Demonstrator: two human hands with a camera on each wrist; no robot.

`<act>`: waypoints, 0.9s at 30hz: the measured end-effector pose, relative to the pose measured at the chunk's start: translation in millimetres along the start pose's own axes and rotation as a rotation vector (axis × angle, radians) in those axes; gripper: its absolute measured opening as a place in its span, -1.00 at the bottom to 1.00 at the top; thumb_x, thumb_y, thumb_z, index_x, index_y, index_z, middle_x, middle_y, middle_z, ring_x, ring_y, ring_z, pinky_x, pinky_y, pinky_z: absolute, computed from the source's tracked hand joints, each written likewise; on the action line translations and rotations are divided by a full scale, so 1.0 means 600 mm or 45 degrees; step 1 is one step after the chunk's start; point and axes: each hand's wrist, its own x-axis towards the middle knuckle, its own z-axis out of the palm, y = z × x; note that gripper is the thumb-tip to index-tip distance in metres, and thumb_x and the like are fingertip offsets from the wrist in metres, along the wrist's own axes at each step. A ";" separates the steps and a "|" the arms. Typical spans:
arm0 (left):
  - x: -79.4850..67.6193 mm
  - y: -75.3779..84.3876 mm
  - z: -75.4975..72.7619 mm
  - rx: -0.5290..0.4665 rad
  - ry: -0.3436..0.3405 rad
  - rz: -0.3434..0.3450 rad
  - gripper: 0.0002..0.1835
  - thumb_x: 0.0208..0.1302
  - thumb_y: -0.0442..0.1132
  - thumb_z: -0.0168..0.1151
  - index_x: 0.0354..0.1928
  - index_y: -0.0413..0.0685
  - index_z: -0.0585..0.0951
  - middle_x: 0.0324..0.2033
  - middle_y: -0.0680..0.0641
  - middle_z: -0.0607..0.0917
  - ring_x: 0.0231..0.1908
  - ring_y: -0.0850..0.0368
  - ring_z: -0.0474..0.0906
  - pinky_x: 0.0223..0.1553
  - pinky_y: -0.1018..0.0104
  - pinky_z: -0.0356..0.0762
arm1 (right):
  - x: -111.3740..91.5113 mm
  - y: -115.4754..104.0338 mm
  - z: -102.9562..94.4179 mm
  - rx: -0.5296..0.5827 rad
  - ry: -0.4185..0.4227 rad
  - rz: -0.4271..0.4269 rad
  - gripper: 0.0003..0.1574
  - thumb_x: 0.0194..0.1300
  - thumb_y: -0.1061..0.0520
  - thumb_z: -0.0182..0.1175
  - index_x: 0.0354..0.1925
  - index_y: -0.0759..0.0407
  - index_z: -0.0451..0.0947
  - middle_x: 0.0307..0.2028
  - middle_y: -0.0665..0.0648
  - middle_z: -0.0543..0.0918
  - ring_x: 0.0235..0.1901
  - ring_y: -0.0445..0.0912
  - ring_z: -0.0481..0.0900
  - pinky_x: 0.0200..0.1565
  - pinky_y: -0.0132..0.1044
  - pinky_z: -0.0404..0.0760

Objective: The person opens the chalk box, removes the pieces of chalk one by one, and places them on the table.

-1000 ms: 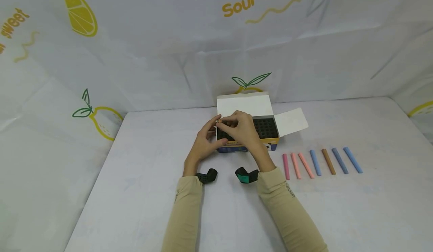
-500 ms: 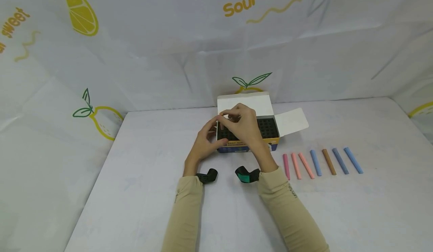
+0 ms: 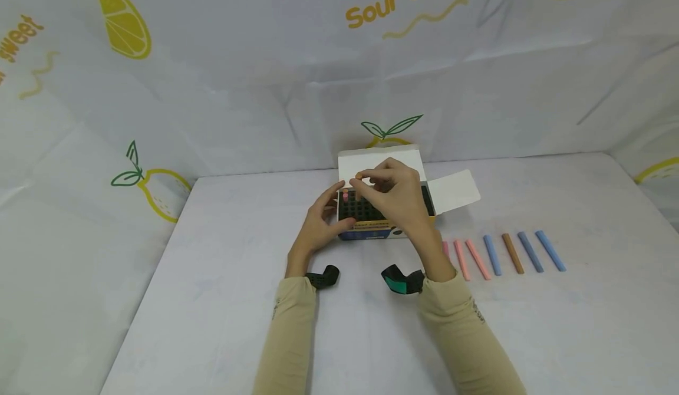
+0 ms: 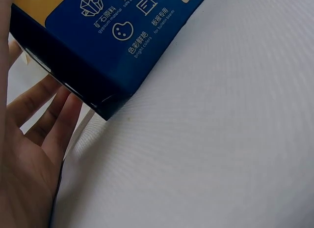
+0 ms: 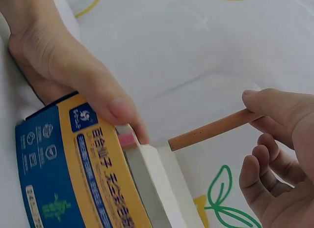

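Observation:
An open chalk box, blue and yellow with a dark holed insert, stands by the back wall. My left hand grips its left end, thumb on the front and fingers round the side; the left wrist view shows those fingers behind the box corner. Between thumb and fingertips my right hand pinches an orange-brown chalk stick by one end, above the insert. A pink chalk pokes up in the box's left corner, with an orange chalk tip behind it.
The box's white lid stands raised at the back, and its side flap sticks out right. Right of the box lies a row of chalks: pink, brown and blue. My right forearm partly covers the leftmost.
My right hand has drawn the orange-brown chalk up from the box's left corner and carried it a little right. The left hand has stayed on the box.

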 end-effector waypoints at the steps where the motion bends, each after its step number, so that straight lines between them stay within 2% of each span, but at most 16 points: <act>1: 0.000 0.000 0.000 -0.003 -0.001 0.001 0.12 -0.02 0.65 0.23 0.55 0.29 0.28 0.18 -0.14 0.59 0.21 -0.05 0.50 0.35 -0.04 0.48 | -0.003 0.000 -0.004 0.001 0.008 -0.004 -0.81 0.20 0.23 0.48 -0.21 0.30 0.81 -0.38 0.22 0.61 -0.43 -0.13 0.56 -0.35 -0.50 0.50; 8: -0.004 0.002 -0.002 -0.005 -0.001 0.004 0.12 -0.01 0.62 0.27 0.55 0.27 0.28 0.21 -0.15 0.59 0.22 -0.05 0.50 0.34 -0.06 0.48 | -0.027 0.008 -0.039 -0.064 0.047 -0.037 -0.86 0.17 0.25 0.50 -0.27 0.30 0.82 -0.44 0.19 0.58 -0.48 -0.21 0.41 -0.42 -0.47 0.39; 14: -0.004 0.002 -0.004 -0.033 -0.009 0.008 0.12 -0.01 0.60 0.30 0.55 0.27 0.27 0.21 -0.16 0.57 0.22 -0.06 0.49 0.36 -0.06 0.45 | -0.041 0.013 -0.068 -0.093 0.069 -0.049 -0.88 0.19 0.26 0.49 -0.27 0.30 0.83 -0.45 0.17 0.56 -0.49 -0.25 0.39 -0.45 -0.51 0.36; 20: -0.003 0.002 -0.003 -0.027 -0.020 0.008 0.11 0.00 0.61 0.28 0.56 0.30 0.26 0.24 -0.15 0.55 0.24 -0.07 0.47 0.38 -0.08 0.44 | -0.053 0.010 -0.103 -0.116 0.080 -0.043 -0.90 0.18 0.29 0.48 -0.28 0.31 0.82 -0.41 0.17 0.59 -0.47 -0.30 0.44 -0.37 -0.57 0.44; 27: -0.002 0.004 -0.001 -0.026 -0.024 0.006 0.12 -0.01 0.62 0.27 0.56 0.31 0.26 0.23 -0.15 0.55 0.23 -0.06 0.47 0.37 -0.08 0.44 | -0.064 0.007 -0.151 -0.232 0.152 -0.061 -0.91 0.11 0.34 0.50 -0.33 0.32 0.82 -0.44 0.00 0.56 -0.44 -0.32 0.43 -0.30 -0.63 0.41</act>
